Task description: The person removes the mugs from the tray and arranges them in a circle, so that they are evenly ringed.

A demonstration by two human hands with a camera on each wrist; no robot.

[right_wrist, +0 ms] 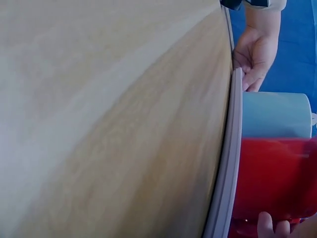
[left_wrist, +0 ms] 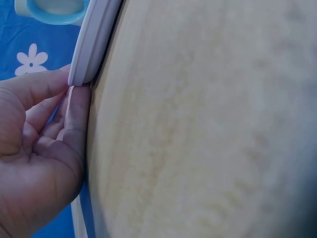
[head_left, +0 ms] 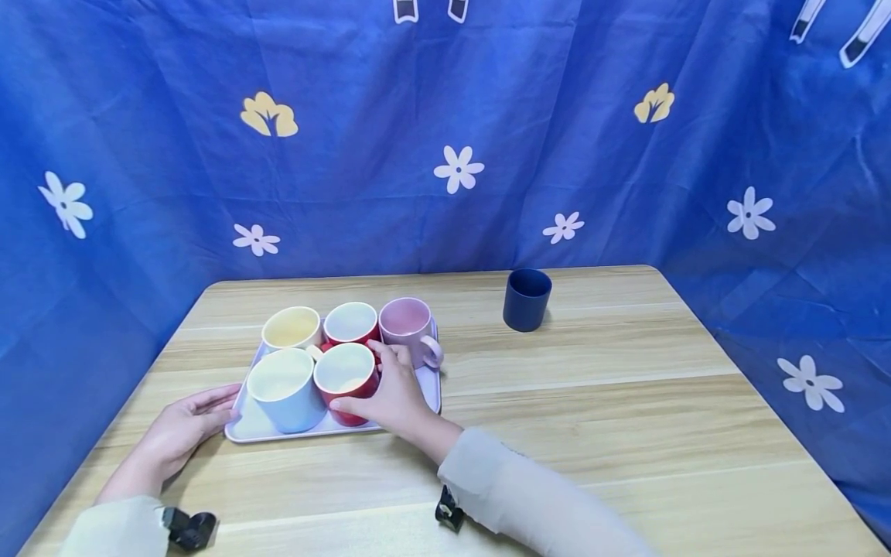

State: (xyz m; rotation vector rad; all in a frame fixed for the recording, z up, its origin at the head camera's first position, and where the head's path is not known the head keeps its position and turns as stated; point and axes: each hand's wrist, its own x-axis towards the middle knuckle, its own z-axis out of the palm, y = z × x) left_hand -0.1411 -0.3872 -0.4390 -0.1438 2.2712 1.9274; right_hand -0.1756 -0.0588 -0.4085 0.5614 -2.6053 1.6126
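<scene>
Five mugs: crowded on a pale tray (head_left: 431, 391) at the near left of the wooden table (head_left: 592, 402).
Right hand (head_left: 390, 394): fingers curled round the near red mug (head_left: 346, 381), which stands on the tray touching the light blue mug (head_left: 284, 389).
Left hand (head_left: 182, 429): fingers straight, pressed against the tray's left edge.
Risk: lifting the red mug may knock its close neighbours; the tray may slide if the left hand slackens.
Far right: a navy cup (head_left: 527, 299), well apart.

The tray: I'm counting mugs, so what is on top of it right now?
On the tray stand five mugs: yellow, red, pink, light blue, and a nearer red mug gripped by the right hand. That hand covers the tray behind it.
</scene>
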